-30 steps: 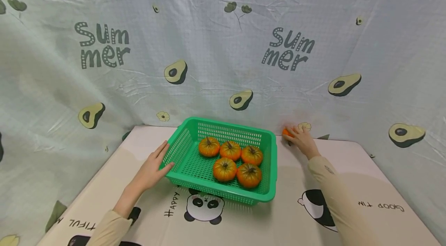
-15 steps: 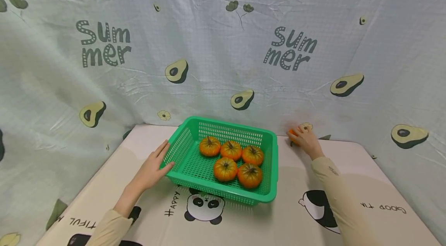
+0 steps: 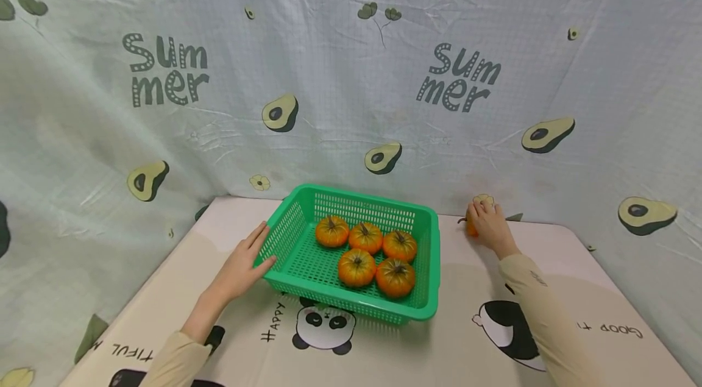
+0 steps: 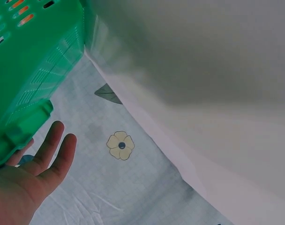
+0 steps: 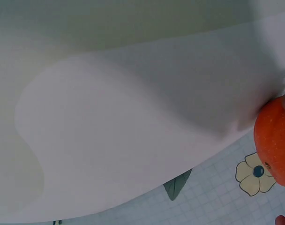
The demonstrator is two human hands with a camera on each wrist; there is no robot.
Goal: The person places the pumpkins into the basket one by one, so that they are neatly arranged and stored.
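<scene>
At the back edge of the table, my right hand [image 3: 493,230] grips a small orange pumpkin [image 3: 471,228] by its top and side, its stem pointing left. The same pumpkin [image 5: 276,140] fills the right edge of the right wrist view, with fingertips partly showing there. My left hand [image 3: 238,268] rests against the left side of a green plastic basket [image 3: 351,300], its fingers mostly straight. In the left wrist view those fingers [image 4: 63,159] lie beside the basket rim [image 4: 27,131]. Several orange pumpkins [image 3: 356,267] sit in the basket's middle and right part, stems up.
Beneath everything is a pale table cover [image 3: 455,338] with panda prints and lettering. A grey-white curtain [image 3: 329,70] printed with avocados hangs right behind the table's back edge and round both sides.
My right hand has moved a little to the right along the back edge with the pumpkin, whose stem has turned to point left. My left hand and the basket have stayed put.
</scene>
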